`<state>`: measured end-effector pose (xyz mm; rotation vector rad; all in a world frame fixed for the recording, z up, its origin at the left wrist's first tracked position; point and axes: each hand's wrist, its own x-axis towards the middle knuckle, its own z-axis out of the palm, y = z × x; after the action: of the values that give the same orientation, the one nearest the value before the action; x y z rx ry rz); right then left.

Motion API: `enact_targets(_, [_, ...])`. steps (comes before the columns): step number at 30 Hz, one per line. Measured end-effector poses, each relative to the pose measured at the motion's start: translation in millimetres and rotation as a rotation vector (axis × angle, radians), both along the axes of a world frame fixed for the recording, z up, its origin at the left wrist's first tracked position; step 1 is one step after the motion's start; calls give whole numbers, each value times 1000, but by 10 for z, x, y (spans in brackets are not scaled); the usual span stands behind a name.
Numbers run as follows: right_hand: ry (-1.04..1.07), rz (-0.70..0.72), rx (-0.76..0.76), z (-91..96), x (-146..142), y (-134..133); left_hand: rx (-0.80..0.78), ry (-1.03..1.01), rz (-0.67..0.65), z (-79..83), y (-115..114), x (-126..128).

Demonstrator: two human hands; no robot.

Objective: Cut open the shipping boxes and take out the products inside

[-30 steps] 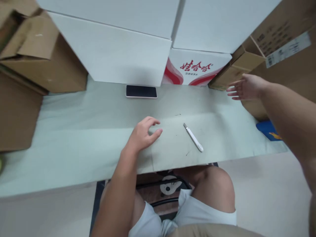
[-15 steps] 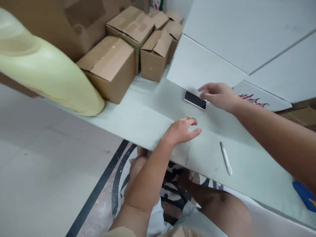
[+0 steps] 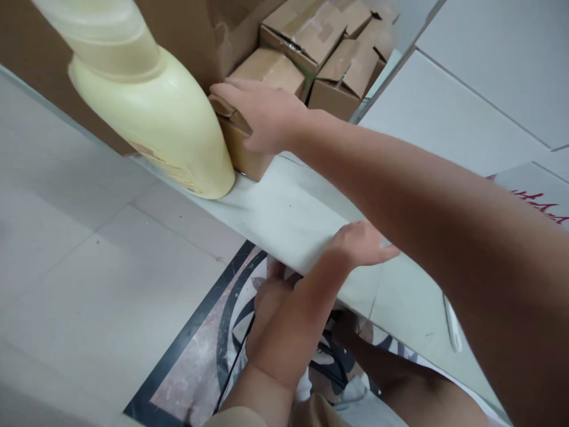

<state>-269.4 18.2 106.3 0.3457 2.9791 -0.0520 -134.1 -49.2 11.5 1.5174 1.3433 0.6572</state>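
My right hand (image 3: 267, 115) reaches across to a small taped cardboard box (image 3: 267, 64). Its fingers lie over the top at the far edge and the thumb presses near the front corner, so the hand spans the box's end. Close beside that box stands a large pale yellow bottle (image 3: 164, 124). My left hand (image 3: 360, 242) rests low over the table, empty, with the thumb stretched out and the fingers loosely bent; my right forearm hides part of them. A white utility knife (image 3: 452, 323) lies partly behind the right arm.
More taped cardboard boxes (image 3: 342, 65) stand behind, next to a big brown carton (image 3: 191, 35). Large white boxes (image 3: 480, 89) fill the right back. The pale green table (image 3: 275, 201) has its front edge above my legs and a tiled floor (image 3: 89, 267).
My right hand has swung left from beside the phone to the cardboard box. The view has turned left, and my right arm now hides the phone's place. My left hand stays low over the table.
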Motion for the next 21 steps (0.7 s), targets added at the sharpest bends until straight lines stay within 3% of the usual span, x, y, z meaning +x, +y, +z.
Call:
enact_targets(3, [-37, 31, 10, -14, 13, 54, -29, -14, 30, 54, -16, -37])
enact_targets(8, [-113, -84, -8, 5, 40, 137, -35, -22, -16, 76, -66, -26])
enact_targets(14, [40, -32, -176, -140, 388, 309, 4, -2, -52, 14, -58, 35])
enact_targets(21, [334, -474, -212, -405, 792, 353, 137, -81, 55, -106, -35, 195])
